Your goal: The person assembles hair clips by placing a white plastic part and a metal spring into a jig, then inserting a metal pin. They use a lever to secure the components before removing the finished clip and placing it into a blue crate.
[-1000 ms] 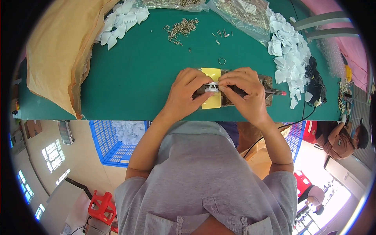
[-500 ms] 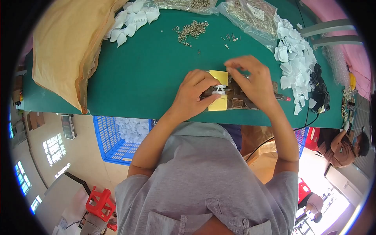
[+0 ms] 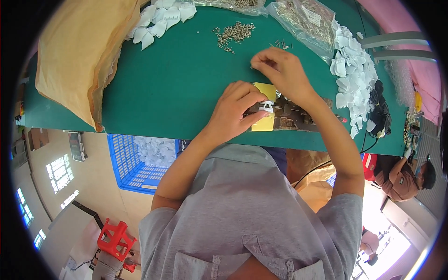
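Note:
My left hand (image 3: 233,111) grips a white plastic part (image 3: 266,107) between thumb and fingers, at the yellow plate (image 3: 264,122) of a small bench fixture. Thin metal rods run from that part toward the fixture's dark, brownish metal block (image 3: 295,119). Above and beyond the fixture is my right hand (image 3: 283,72), its thumb and forefinger pinched together. A tiny metal piece (image 3: 252,67) seems to be at those fingertips, mostly hidden by them. On the green table beyond lies a pile of small metal pieces (image 3: 237,31), with several metal pins (image 3: 281,44) beside it.
White toothed plastic parts (image 3: 350,70) are heaped at the right, near black cables (image 3: 380,105). More white parts (image 3: 161,21) spill by a large brown paper bag (image 3: 74,60). A clear bag of metal pins (image 3: 303,21) lies far back. A blue crate (image 3: 126,172) stands below the left table edge.
My right hand has moved left and away from me, off the fixture, and its fingers have closed. A lone metal piece on the table no longer shows. My left hand stays at the fixture.

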`<state>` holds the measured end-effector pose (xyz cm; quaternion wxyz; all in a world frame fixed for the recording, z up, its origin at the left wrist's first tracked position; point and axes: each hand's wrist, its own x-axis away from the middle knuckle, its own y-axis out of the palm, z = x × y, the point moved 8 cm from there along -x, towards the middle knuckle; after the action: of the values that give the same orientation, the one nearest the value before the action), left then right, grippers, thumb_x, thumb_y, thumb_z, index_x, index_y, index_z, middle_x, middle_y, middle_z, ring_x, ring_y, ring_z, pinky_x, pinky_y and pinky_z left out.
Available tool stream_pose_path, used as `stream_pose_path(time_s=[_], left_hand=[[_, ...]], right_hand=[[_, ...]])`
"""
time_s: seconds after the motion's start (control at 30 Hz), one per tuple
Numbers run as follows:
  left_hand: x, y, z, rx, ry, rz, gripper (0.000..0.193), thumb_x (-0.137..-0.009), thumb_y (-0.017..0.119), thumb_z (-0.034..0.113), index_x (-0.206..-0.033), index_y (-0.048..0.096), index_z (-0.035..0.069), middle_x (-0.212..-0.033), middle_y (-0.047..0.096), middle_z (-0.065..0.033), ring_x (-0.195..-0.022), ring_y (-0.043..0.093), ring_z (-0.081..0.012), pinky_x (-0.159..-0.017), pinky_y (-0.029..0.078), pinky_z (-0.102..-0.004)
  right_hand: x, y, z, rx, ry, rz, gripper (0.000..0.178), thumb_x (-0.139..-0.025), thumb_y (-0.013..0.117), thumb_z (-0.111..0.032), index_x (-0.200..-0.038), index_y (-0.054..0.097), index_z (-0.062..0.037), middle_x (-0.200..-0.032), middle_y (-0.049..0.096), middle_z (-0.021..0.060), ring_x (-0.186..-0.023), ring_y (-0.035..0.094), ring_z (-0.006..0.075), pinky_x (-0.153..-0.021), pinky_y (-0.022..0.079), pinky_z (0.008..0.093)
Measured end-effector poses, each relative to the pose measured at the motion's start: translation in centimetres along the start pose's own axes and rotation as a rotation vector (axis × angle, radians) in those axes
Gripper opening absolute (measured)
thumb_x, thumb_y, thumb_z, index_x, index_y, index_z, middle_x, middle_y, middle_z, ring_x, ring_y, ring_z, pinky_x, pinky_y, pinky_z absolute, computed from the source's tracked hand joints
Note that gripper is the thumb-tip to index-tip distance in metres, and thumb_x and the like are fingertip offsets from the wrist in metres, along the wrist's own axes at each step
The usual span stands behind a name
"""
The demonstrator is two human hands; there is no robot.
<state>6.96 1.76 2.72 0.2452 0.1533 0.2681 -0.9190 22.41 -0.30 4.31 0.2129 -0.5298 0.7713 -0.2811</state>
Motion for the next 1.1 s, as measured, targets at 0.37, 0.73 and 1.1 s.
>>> stream_pose_path(time_s=[0.37, 0.73, 1.1], left_hand=[[-0.2, 0.5, -0.3, 0.028, -0.031, 0.022, 0.030, -0.081, 0.088, 0.020, -0.101, 0.070, 0.007, -0.096, 0.064, -0.0067, -0.092, 0.061, -0.0277, -0.084, 0.048, -0.0395], [-0.2, 0.2, -0.2, 0.009, -0.046, -0.002, 0.030, -0.079, 0.089, 0.014, -0.101, 0.071, 0.005, -0.101, 0.068, -0.0074, -0.095, 0.063, -0.0278, -0.084, 0.049, -0.0380], [-0.3, 0.2, -0.1, -0.003, -0.044, -0.005, 0.031, -0.078, 0.089, 0.012, -0.100, 0.069, 0.005, -0.101, 0.068, -0.0073, -0.094, 0.062, -0.0276, -0.084, 0.049, -0.0377]], right_hand=[[7.5, -2.0, -4.3, 0.106, -0.027, -0.145, 0.009, -0.096, 0.068, -0.011, -0.098, 0.071, -0.0025, -0.091, 0.067, 0.0101, -0.092, 0.063, 0.0296, -0.079, 0.051, 0.0411], [8.0, -1.6, -4.6, 0.162, -0.082, -0.041, 0.004, -0.092, 0.071, -0.008, -0.095, 0.072, -0.0054, -0.088, 0.067, 0.0080, -0.086, 0.062, 0.0287, -0.074, 0.051, 0.0408], [6.7, -1.5, -2.4, -0.074, 0.219, -0.128, 0.010, -0.084, 0.077, -0.007, -0.090, 0.069, -0.0025, -0.083, 0.073, 0.0048, -0.074, 0.070, 0.0190, -0.070, 0.055, 0.0321]])
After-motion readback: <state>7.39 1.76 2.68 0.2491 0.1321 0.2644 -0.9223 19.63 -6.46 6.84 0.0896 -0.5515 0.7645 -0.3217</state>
